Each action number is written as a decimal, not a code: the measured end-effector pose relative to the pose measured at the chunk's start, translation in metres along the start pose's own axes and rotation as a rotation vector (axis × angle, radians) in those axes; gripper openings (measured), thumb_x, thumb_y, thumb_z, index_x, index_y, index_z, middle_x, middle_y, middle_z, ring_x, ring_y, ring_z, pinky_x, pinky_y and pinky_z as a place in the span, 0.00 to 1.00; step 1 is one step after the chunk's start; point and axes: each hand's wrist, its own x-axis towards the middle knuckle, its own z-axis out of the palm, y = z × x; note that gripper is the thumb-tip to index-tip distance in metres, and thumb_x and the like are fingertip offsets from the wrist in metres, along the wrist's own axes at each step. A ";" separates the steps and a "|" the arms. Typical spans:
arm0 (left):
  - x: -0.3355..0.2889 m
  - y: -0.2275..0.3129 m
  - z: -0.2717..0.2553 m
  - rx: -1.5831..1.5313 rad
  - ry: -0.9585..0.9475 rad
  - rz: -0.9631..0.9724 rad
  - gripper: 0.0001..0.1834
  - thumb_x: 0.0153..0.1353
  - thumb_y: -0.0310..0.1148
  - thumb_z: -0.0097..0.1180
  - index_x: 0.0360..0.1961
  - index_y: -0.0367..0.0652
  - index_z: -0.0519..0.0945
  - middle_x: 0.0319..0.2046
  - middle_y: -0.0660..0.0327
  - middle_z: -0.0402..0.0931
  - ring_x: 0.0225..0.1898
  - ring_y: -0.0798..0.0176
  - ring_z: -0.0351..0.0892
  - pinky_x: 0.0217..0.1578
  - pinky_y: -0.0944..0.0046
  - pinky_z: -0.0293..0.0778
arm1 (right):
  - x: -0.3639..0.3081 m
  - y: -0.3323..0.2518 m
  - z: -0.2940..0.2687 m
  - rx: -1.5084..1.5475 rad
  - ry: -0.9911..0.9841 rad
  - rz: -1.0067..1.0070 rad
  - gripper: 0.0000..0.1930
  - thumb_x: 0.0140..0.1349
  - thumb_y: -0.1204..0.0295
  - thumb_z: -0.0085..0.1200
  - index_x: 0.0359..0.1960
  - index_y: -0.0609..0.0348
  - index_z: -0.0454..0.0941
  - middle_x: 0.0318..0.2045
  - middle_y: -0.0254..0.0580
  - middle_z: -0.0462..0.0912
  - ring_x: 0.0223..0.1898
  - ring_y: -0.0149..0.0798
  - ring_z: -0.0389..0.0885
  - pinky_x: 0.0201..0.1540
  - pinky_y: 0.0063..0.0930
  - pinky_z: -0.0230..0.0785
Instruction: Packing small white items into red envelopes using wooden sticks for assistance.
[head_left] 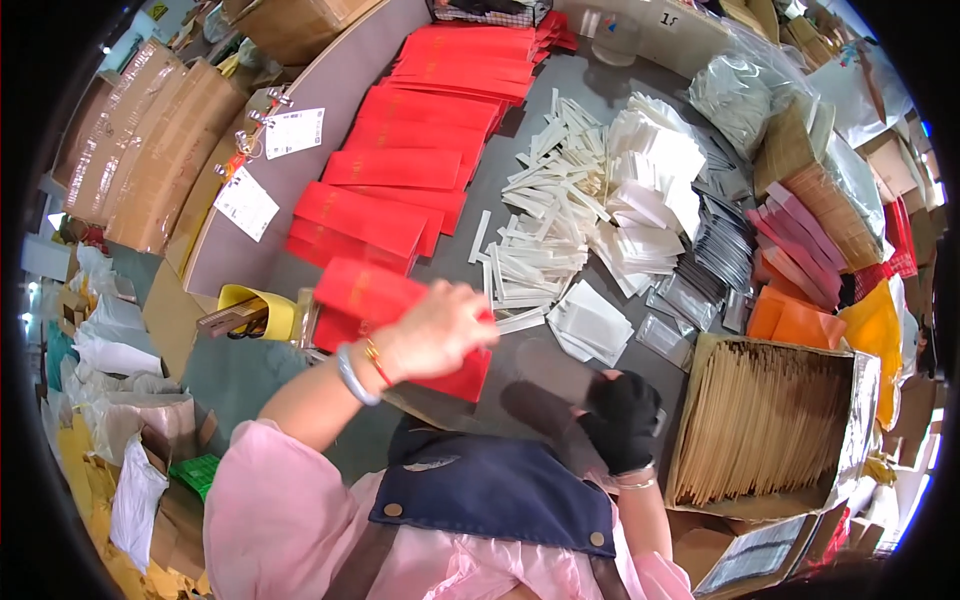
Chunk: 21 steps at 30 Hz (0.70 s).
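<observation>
My left hand (445, 325), bare and with a bracelet and a red cord at the wrist, is curled closed over red paper envelopes (450, 384) at the table's near edge. Its fingertips are blurred, and what they pinch is hidden. To the right, my right hand (620, 418) wears a black glove with bare fingertips showing. It is closed on a blurred, see-through flat piece (553, 368) that sticks out to the left. Just beyond it lie a small stack of white cards (590, 320) and clear plastic sleeves (664, 341).
Overlapping red envelopes (380, 220) run up the table's left side. White paper strips (545, 215) and folded white papers (650, 160) heap in the middle. A carton of brown cards (765, 430) stands right, a yellow holder (262, 312) left. A grey partition (345, 75) edges the table.
</observation>
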 end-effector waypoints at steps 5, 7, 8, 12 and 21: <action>-0.030 -0.026 0.014 0.165 0.300 -0.333 0.23 0.43 0.32 0.68 0.44 0.43 0.80 0.55 0.49 0.70 0.58 0.42 0.66 0.52 0.44 0.68 | -0.002 -0.011 -0.015 0.017 0.025 -0.055 0.31 0.43 0.54 0.69 0.47 0.54 0.74 0.41 0.43 0.78 0.46 0.48 0.76 0.52 0.45 0.61; -0.040 0.012 0.051 0.015 0.276 -0.462 0.39 0.40 0.47 0.75 0.54 0.41 0.77 0.61 0.47 0.66 0.64 0.40 0.60 0.62 0.35 0.57 | -0.003 -0.018 -0.011 0.026 0.023 -0.057 0.31 0.43 0.53 0.69 0.47 0.54 0.75 0.40 0.43 0.78 0.45 0.49 0.76 0.52 0.45 0.61; -0.040 0.032 0.062 -0.002 0.218 -0.557 0.46 0.40 0.51 0.75 0.60 0.41 0.73 0.63 0.47 0.64 0.66 0.40 0.57 0.66 0.34 0.50 | -0.003 -0.019 -0.010 0.025 0.021 -0.057 0.30 0.43 0.53 0.69 0.47 0.54 0.75 0.40 0.43 0.78 0.45 0.49 0.77 0.52 0.45 0.61; -0.040 0.034 0.088 -0.109 0.222 -0.673 0.51 0.39 0.54 0.76 0.63 0.39 0.70 0.65 0.47 0.62 0.69 0.40 0.54 0.69 0.35 0.43 | -0.001 -0.022 -0.009 0.007 0.000 -0.099 0.30 0.43 0.52 0.69 0.45 0.53 0.76 0.39 0.43 0.78 0.43 0.48 0.77 0.51 0.45 0.61; -0.045 0.029 0.088 -0.290 0.240 -0.662 0.54 0.40 0.55 0.76 0.65 0.37 0.68 0.68 0.47 0.60 0.72 0.42 0.50 0.70 0.34 0.37 | -0.001 -0.021 0.001 0.059 -0.057 -0.191 0.31 0.44 0.49 0.67 0.46 0.55 0.76 0.40 0.42 0.78 0.44 0.48 0.77 0.51 0.45 0.61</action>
